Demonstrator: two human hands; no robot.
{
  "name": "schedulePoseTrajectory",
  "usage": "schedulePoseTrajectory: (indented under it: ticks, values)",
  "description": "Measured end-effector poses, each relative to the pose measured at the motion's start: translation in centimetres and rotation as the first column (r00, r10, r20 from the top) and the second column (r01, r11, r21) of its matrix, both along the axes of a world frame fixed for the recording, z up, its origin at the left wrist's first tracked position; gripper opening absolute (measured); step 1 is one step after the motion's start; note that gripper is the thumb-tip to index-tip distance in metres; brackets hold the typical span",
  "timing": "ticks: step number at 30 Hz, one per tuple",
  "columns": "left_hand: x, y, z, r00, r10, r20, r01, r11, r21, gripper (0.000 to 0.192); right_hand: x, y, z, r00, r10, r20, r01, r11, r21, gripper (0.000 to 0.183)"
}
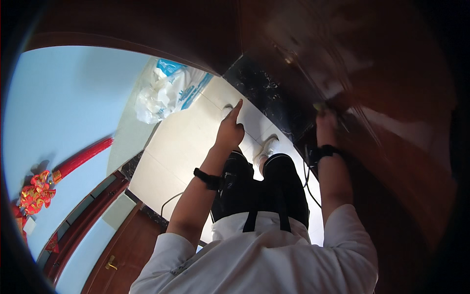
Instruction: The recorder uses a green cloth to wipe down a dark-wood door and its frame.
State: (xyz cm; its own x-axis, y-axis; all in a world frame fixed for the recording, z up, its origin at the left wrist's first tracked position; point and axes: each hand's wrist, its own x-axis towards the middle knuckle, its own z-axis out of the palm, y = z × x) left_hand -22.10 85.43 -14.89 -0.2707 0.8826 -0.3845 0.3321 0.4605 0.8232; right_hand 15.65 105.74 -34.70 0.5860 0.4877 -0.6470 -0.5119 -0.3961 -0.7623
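Observation:
My left hand (230,128) hangs in the air above the pale tiled floor, its index finger stretched out and the other fingers curled. Nothing shows in it. At the glossy brown door panel (396,99) is my right hand (326,120), blurred and in shadow. A small yellow-green thing (318,106) sticks out at its fingertips; what it is cannot be made out. Whether that hand touches the panel is unclear. Black straps with devices circle both wrists.
White and blue plastic bags (167,92) lie on the floor against the light-blue wall (73,99). A black marble threshold (268,95) runs along the panel's foot. Cables (311,191) hang from the wrist devices. Behind to the left are a brown door (125,250) and red hanging decorations (38,193).

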Motion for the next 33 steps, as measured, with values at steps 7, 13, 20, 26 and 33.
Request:
schedulePoseTrajectory:
  ticks: [7,13,20,26,33]
  values:
    - [-11.0,-1.7,5.0,0.977,0.127,-0.173,-0.120,0.991,0.051,0.075,-36.5,5.2,20.0,0.666,0.201,-0.718,-0.021,0.968,0.251,0.029]
    - [-12.9,0.2,3.2,0.980,0.085,-0.181,-0.069,0.993,0.092,0.073,-41.8,9.3,14.8,0.449,0.263,-0.854,0.052,0.946,0.319,0.066]
    - [-9.0,-1.1,-0.2,0.980,0.139,-0.145,-0.125,0.987,0.100,0.071,-28.7,3.4,5.8,0.466,0.797,0.384,-0.862,0.507,-0.006,0.021]
    - [0.4,0.5,-5.2,0.994,0.077,0.076,-0.084,0.993,0.089,0.074,4.9,-3.2,-5.4,-0.123,0.572,0.811,-0.495,0.673,-0.550,0.044]
    - [1.1,-2.5,-7.2,1.000,0.012,0.010,-0.011,0.999,-0.044,0.072,16.9,-11.5,-5.2,-0.264,0.731,0.630,-0.540,0.429,-0.724,0.026]
